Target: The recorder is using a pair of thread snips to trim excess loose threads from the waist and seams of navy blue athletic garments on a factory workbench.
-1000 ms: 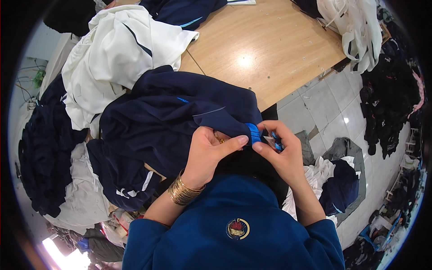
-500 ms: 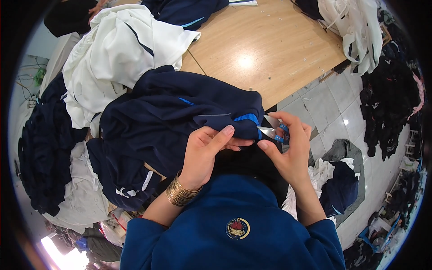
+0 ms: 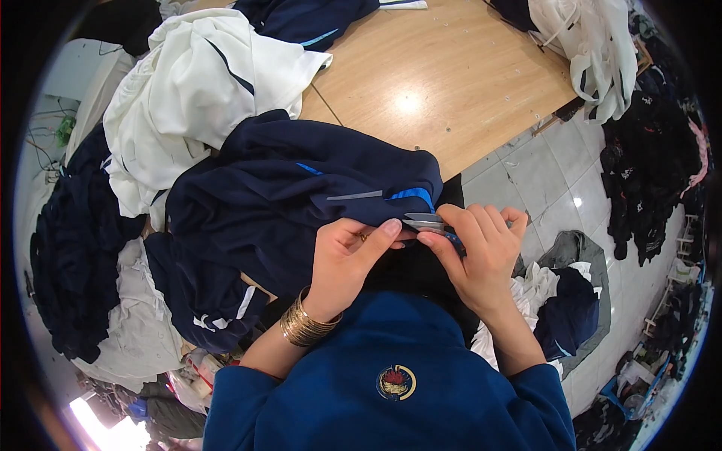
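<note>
Snips (image 3: 426,221) now over garment (image 3: 301,195) hem.

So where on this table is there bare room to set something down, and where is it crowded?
Bare wood on the table lies between the white garment on its left and the white bundle at its right corner, beyond the navy garment. The near edge is crowded: left hand and right hand, holding small snips, work on that garment.

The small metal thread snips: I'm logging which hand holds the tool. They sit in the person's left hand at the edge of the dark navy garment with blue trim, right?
Not quite. The head view shows the small metal thread snips in the right hand, not the left. The left hand pinches the edge of the dark navy garment with blue trim beside them.
</note>
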`<state>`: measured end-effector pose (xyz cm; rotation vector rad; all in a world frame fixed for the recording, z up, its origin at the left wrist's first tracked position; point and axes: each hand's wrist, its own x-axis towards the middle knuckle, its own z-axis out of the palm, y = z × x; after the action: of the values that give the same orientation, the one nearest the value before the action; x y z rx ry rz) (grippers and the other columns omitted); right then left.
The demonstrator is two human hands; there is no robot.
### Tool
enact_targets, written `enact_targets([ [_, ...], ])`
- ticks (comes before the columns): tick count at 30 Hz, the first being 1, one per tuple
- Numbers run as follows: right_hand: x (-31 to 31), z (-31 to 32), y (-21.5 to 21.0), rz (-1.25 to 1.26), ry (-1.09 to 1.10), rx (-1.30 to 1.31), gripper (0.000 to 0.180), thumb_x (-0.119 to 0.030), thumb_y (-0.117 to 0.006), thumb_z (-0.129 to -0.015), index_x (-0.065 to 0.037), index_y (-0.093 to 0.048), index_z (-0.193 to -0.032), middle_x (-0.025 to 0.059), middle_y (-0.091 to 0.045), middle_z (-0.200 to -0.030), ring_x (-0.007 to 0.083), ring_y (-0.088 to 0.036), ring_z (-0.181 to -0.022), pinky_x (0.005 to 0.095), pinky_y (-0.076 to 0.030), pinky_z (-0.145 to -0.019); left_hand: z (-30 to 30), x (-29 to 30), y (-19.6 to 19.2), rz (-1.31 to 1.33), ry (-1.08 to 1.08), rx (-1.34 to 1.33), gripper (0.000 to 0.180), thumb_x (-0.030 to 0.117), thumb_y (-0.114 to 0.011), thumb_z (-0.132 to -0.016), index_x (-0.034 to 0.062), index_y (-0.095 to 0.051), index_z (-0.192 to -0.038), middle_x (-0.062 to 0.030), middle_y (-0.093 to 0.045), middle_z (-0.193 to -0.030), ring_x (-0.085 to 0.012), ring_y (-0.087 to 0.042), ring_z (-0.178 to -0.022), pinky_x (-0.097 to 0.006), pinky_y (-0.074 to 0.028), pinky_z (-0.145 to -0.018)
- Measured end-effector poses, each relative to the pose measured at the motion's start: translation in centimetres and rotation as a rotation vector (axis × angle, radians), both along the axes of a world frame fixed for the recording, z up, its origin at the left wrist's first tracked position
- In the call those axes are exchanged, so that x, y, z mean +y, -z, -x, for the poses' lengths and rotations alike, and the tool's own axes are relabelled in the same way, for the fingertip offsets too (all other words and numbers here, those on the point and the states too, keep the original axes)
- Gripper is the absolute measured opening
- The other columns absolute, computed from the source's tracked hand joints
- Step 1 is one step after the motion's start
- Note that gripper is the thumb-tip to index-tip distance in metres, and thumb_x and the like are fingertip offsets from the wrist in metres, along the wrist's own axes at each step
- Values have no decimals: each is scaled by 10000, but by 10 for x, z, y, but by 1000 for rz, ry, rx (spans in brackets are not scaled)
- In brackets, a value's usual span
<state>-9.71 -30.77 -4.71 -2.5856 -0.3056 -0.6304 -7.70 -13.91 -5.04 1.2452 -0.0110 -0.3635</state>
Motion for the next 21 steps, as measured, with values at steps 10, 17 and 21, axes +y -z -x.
enact_targets([
  [10,-1,-1,2,-29,18,18,276,-338,-677,-716,-116,-582,-850,-7,-450,-622,143,-439,-572,322,-262,-649,-1,2,0,-31,27,-26,166,65,-541,-855,-50,-605,-955,-134,-643,-902,-195,-638,-795,-295,-516,-719],
  [17,4,-6,-1,-606,-106,238,354,-226,-754,-643,-128,-599,-945,-12,-490,-697,118,-467,-591,263,-308,-635,-3,9,3,10,55,38,185,112,-547,-874,-42,-608,-959,-122,-649,-914,-159,-630,-828,-228,-486,-706],
  [21,-10,-13,13,-673,-111,334,230,-91,-707,-678,-44,-610,-882,47,-489,-726,150,-497,-640,257,-369,-617,-29,21,-16,-97,301,232,285,214,-470,-920,-36,-604,-956,-135,-654,-902,-180,-652,-772,-214,-483,-654],
])
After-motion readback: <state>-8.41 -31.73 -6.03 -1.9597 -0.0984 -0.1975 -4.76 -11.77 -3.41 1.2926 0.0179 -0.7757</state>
